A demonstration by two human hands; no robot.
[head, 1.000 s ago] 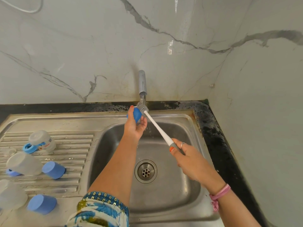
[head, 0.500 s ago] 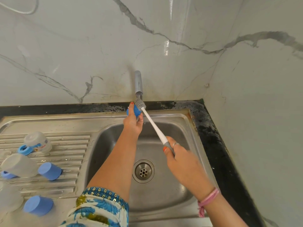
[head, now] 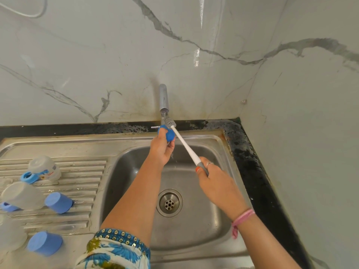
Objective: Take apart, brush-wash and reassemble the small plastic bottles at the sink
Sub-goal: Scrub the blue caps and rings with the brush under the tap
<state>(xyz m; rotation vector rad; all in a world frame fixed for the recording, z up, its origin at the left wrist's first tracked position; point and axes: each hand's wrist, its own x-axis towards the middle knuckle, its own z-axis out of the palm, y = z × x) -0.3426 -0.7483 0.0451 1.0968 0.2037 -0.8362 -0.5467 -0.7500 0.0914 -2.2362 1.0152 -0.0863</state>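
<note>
Under the tap (head: 163,98), our left hand (head: 162,147) grips a blue cap (head: 169,135); our right hand (head: 214,181) clasps the brush (head: 184,143), bristles at its mouth.

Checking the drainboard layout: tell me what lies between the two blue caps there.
Head view: bare ribbed drainboard separates the upper blue cap from the lower blue cap.

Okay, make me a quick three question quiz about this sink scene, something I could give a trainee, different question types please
1. True or false: the left hand holds a small blue plastic cap under the grey metal tap.
2. Which hand grips the white-handled bottle brush? A left, B right, C neither.
3. Fill in: loose blue plastic caps lying on the ribbed steel drainboard, not on a bottle: ___.

Key: 1 true; 2 B; 3 two.
</note>
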